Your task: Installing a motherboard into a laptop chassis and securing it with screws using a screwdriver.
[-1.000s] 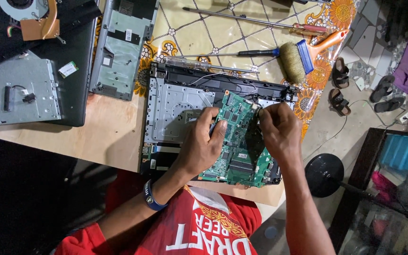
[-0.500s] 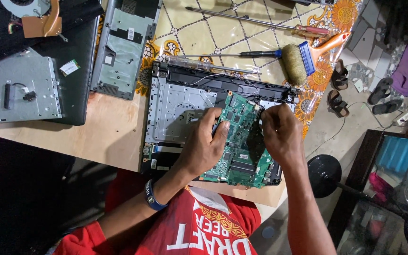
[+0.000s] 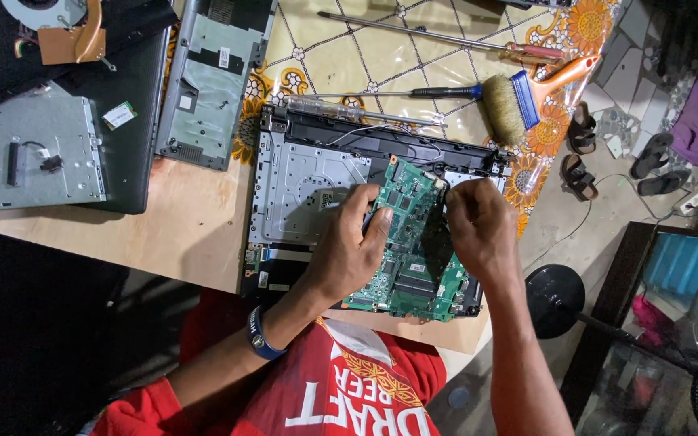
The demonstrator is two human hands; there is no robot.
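Left hand [image 3: 347, 254]: fingers curled over the left edge of the green circuit board [image 3: 407, 242], gripping it.
Right hand [image 3: 478, 226]: fingers pinched on the board's upper right corner.
Board: between both hands, over the opened laptop base [image 3: 304, 190].
Beyond hands: brush [image 3: 531, 93], screwdriver [image 3: 389, 94] on counter [image 3: 195, 234].
Far left of hands: grey metal drive [image 3: 30, 157].

circuit board [image 3: 407, 242] partly under hands; fan [image 3: 40, 10] cropped

A home repair bench: the tabletop [image 3: 195, 234] holds an opened laptop chassis [image 3: 317, 186], screwdrivers [image 3: 414, 93] and a brush [image 3: 527, 97]; sandals [image 3: 579, 153] lie on the floor.
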